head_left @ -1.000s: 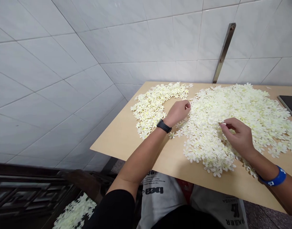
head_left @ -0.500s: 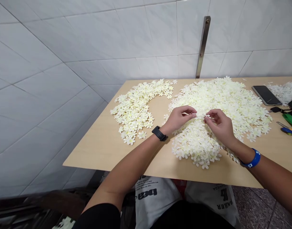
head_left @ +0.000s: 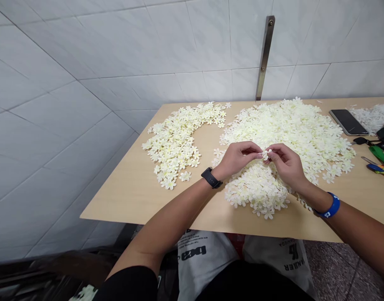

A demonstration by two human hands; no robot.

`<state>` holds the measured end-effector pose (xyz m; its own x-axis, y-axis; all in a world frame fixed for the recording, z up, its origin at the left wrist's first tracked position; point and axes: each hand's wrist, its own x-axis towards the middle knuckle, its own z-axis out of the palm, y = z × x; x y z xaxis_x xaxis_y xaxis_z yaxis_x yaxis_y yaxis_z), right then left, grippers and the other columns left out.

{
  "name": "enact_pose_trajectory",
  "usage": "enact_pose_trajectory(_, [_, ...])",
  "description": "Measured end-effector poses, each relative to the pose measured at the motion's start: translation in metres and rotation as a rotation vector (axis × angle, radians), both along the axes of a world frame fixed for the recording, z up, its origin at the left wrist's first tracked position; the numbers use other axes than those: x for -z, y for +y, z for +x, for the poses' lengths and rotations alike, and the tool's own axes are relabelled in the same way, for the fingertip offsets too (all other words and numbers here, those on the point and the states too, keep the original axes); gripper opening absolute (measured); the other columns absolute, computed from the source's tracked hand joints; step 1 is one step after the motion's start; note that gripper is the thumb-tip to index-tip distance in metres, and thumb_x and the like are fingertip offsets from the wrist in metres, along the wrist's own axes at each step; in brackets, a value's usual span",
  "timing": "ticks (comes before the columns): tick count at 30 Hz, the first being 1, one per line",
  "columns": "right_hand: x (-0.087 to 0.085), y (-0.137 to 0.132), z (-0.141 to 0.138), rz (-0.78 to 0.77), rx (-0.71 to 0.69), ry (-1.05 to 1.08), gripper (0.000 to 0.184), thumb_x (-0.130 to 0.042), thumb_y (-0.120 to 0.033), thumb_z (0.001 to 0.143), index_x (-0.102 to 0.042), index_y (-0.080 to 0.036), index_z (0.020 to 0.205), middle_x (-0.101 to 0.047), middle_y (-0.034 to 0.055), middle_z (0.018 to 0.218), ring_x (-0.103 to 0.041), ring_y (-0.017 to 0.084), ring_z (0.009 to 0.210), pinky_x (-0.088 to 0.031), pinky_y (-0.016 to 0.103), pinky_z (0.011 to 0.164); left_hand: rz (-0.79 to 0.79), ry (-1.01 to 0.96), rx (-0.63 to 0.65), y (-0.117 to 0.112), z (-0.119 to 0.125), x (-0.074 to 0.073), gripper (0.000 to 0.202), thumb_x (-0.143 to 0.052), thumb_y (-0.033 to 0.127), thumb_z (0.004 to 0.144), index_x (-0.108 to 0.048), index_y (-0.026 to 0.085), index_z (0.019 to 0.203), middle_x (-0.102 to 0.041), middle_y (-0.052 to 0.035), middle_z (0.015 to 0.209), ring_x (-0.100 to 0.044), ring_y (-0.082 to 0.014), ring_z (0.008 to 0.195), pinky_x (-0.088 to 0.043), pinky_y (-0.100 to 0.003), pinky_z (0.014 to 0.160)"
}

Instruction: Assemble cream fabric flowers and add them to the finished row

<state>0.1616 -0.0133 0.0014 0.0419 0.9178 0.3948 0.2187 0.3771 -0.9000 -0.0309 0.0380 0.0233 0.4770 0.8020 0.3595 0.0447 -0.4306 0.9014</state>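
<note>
Over a wide heap of cream-white artificial flowers (head_left: 292,125), both hands meet. My right hand (head_left: 287,164) pinches a small white artificial flower (head_left: 266,155) by its petals. Closed in a pinch, my left hand (head_left: 240,158) has its fingertips against the flower's left side; whatever tiny thing lies between them is too small to make out. Below the hands, more loose flowers form a lower mound (head_left: 257,192). To the left, a second, curved pile of flowers (head_left: 176,142) lies flat on the wooden board table (head_left: 123,196).
At the right lie a phone (head_left: 348,122), a pile of small white pieces (head_left: 372,118), a green-handled tool (head_left: 380,155) and scissors with coloured handles (head_left: 380,168). A metal bar (head_left: 265,58) is fixed to the tiled wall behind the table.
My hands have come together; the left fingertips moved right to meet the flower in the right hand. The flower now shows more fully between them. The view has shifted slightly.
</note>
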Motion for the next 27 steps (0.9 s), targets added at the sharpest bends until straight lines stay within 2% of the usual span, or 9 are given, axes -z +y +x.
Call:
enact_pose_trajectory(4, [0.0,-0.002,-0.003,-0.027,-0.025,0.022,0.01,-0.069,-0.033,0.093,-0.068,-0.023,0.095,-0.069,0.0008,0.079,-0.069,0.015,0.066,-0.059,0.03,0.065,0.011,-0.011,-0.017,0.001,-0.001,0.0,0.015,-0.078,0.032,0.082,-0.077,0.017,0.082,-0.077,-0.0044,0.084,-0.068,-0.0154,0.08,-0.053,-0.029,0.076])
enact_pose_trajectory(11, [0.0,0.004,0.001,-0.05,0.037,0.121,0.014,-0.074,-0.035,0.089,-0.068,-0.023,0.093,-0.066,-0.0017,0.074,-0.067,0.013,0.062,-0.058,0.027,0.062,0.035,0.02,-0.067,0.005,-0.005,-0.003,0.016,-0.074,0.033,0.086,-0.076,0.017,0.086,-0.077,-0.004,0.088,-0.067,-0.0143,0.08,-0.051,-0.027,0.074])
enact_pose_trajectory(14, [0.002,0.003,0.0,-0.069,0.03,0.132,0.017,-0.074,-0.038,0.09,-0.068,-0.023,0.094,-0.066,-0.0011,0.075,-0.069,0.014,0.064,-0.06,0.028,0.063,0.077,0.12,-0.194,0.013,-0.012,-0.004,0.022,-0.065,0.037,0.093,-0.072,0.017,0.084,-0.074,-0.0035,0.084,-0.065,-0.0146,0.077,-0.049,-0.028,0.072])
enact_pose_trajectory(16, [0.004,0.003,0.0,-0.074,0.012,0.133,0.019,-0.073,-0.04,0.09,-0.068,-0.023,0.095,-0.067,-0.0004,0.076,-0.071,0.015,0.067,-0.062,0.03,0.066,0.127,0.246,-0.37,0.022,-0.021,-0.003,0.026,-0.059,0.037,0.097,-0.068,0.018,0.082,-0.072,-0.0038,0.082,-0.063,-0.0158,0.076,-0.047,-0.03,0.072])
enact_pose_trajectory(18, [0.006,0.002,-0.001,-0.071,-0.004,0.13,0.019,-0.073,-0.04,0.091,-0.068,-0.023,0.096,-0.067,0.0001,0.078,-0.072,0.016,0.07,-0.063,0.032,0.07,0.194,0.423,-0.552,0.033,-0.032,0.0,0.021,-0.055,0.03,0.098,-0.066,0.018,0.084,-0.071,-0.0051,0.086,-0.06,-0.0183,0.078,-0.044,-0.032,0.071])
enact_pose_trajectory(20, [0.007,0.002,-0.001,-0.064,-0.008,0.128,0.019,-0.073,-0.04,0.09,-0.068,-0.023,0.098,-0.067,0.0004,0.08,-0.073,0.016,0.073,-0.063,0.032,0.072,0.228,0.565,-0.661,0.044,-0.044,0.005,0.014,-0.054,0.022,0.097,-0.063,0.018,0.087,-0.068,-0.0075,0.091,-0.057,-0.0205,0.083,-0.043,-0.034,0.073])
enact_pose_trajectory(22, [0.007,0.002,-0.001,-0.059,-0.003,0.126,0.019,-0.074,-0.039,0.09,-0.068,-0.023,0.098,-0.067,0.0005,0.082,-0.073,0.016,0.074,-0.063,0.032,0.073,0.25,0.626,-0.729,0.053,-0.054,0.009,0.01,-0.055,0.015,0.095,-0.061,0.015,0.088,-0.065,-0.0102,0.093,-0.055,-0.0238,0.093,-0.043,-0.039,0.084])
enact_pose_trajectory(25, [0.006,0.002,-0.002,-0.053,0.007,0.118,0.02,-0.075,-0.04,0.089,-0.068,-0.023,0.099,-0.067,0.0009,0.083,-0.073,0.016,0.075,-0.063,0.032,0.074,0.243,0.632,-0.746,0.058,-0.06,0.012,0.007,-0.059,0.009,0.091,-0.061,0.012,0.085,-0.062,-0.0161,0.105,-0.052,-0.0322,0.111,-0.039,-0.052,0.1])
enact_pose_trajectory(27, [0.005,0.001,-0.002,-0.047,0.018,0.107,0.02,-0.075,-0.04,0.089,-0.068,-0.023,0.098,-0.067,0.0014,0.083,-0.073,0.017,0.075,-0.064,0.033,0.075,0.244,0.603,-0.715,0.053,-0.053,0.011,0.007,-0.06,0.011,0.092,-0.064,0.012,0.086,-0.062,-0.0173,0.114,-0.052,-0.0334,0.117,-0.04,-0.053,0.102])
